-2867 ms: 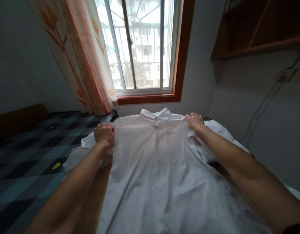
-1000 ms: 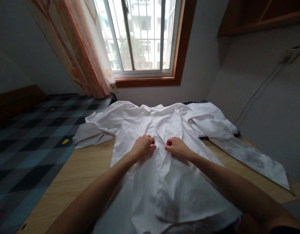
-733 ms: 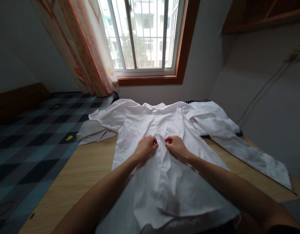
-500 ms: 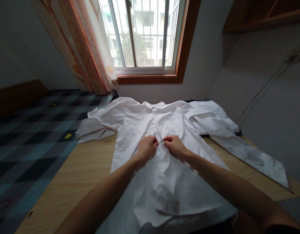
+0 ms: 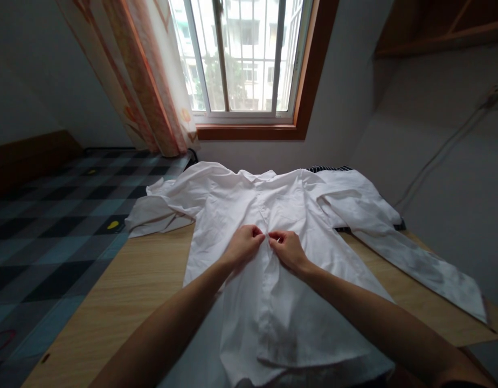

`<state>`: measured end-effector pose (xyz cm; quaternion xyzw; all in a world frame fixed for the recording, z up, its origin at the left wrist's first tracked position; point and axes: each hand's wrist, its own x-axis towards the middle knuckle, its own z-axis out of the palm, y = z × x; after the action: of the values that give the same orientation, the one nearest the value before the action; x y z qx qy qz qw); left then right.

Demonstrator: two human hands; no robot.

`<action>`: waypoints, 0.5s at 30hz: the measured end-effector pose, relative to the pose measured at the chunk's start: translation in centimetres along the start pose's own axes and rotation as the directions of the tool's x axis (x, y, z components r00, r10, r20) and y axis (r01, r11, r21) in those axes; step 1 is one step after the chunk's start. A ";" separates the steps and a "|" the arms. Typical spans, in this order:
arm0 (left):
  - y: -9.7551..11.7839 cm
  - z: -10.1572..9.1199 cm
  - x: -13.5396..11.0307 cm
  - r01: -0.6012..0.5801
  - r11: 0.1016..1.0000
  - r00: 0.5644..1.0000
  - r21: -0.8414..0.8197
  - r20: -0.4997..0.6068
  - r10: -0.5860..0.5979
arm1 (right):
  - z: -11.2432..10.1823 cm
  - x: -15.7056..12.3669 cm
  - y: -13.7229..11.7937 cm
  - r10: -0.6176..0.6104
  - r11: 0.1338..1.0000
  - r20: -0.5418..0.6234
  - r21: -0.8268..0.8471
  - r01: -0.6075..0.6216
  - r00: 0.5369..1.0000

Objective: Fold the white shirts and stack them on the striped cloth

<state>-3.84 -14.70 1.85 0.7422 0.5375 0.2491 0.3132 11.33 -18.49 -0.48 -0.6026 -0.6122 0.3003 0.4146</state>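
Note:
A white button-up shirt (image 5: 297, 215) lies front up on a wooden table (image 5: 123, 302), collar toward the window, both sleeves spread out to the sides. My left hand (image 5: 243, 246) and my right hand (image 5: 284, 249) meet at the shirt's centre front, about chest height. Each hand is closed in a pinch on one edge of the placket, the fingertips almost touching. What lies between the fingertips is too small to make out.
A dark striped garment (image 5: 333, 169) peeks out under the shirt's right shoulder. A checked bedspread (image 5: 50, 226) lies left of the table. Behind are a barred window (image 5: 244, 59), a patterned curtain (image 5: 144, 81) and a wall with a cable (image 5: 443, 151).
My hands left the shirt's shoulders and came to its centre front. Over the last second they closed the small gap between them, drawing the two placket edges together.

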 end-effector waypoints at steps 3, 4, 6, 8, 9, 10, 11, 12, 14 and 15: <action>0.0 0.0 0.0 0.002 1.000 1.000 -0.005 0.003 -0.002 | 0.0 -0.3 -0.1 -0.035 0.999 -0.024 -0.011 0.035 0.999; 0.0 0.0 0.0 -0.002 1.000 1.000 -0.012 0.007 0.002 | 0.0 -0.3 -0.1 -0.042 0.999 -0.025 -0.011 0.041 0.999; 0.1 0.0 -0.1 0.002 1.000 1.000 -0.027 0.009 -0.002 | -0.1 -0.4 -0.1 -0.055 0.999 -0.014 0.001 0.055 0.998; 0.1 0.0 -0.1 0.029 0.998 1.000 -0.059 -0.009 -0.029 | -0.3 -0.3 0.1 -0.067 0.997 0.010 0.042 0.066 0.998; 0.1 0.1 -0.2 0.048 0.995 0.999 -0.092 -0.017 -0.049 | -0.3 -0.2 0.3 -0.066 0.995 0.023 0.075 0.064 0.998; 0.0 0.2 -0.2 0.072 0.987 0.997 -0.143 -0.016 -0.075 | -0.4 -0.1 0.4 -0.056 0.992 0.033 0.114 0.052 0.998; 0.0 0.3 -0.2 0.102 0.972 0.994 -0.211 -0.005 -0.106 | -0.4 0.0 0.6 -0.038 0.987 0.042 0.156 0.031 0.998; -0.1 0.5 -0.2 0.136 0.948 0.990 -0.288 0.016 -0.137 | -0.4 0.2 0.8 -0.014 0.981 0.048 0.195 0.005 0.999; -0.1 0.8 -0.3 0.200 0.877 0.980 -0.437 0.076 -0.186 | -0.3 0.4 1.1 0.043 0.964 0.050 0.262 -0.055 0.998; -0.1 0.9 -0.3 0.220 0.842 0.975 -0.492 0.099 -0.197 | -0.2 0.5 1.1 0.069 0.954 0.052 0.288 -0.081 0.996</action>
<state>-3.38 -15.15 1.18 0.5779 0.5250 0.3277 0.5319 12.08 -17.95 -1.29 -0.5519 -0.5466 0.4149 0.4739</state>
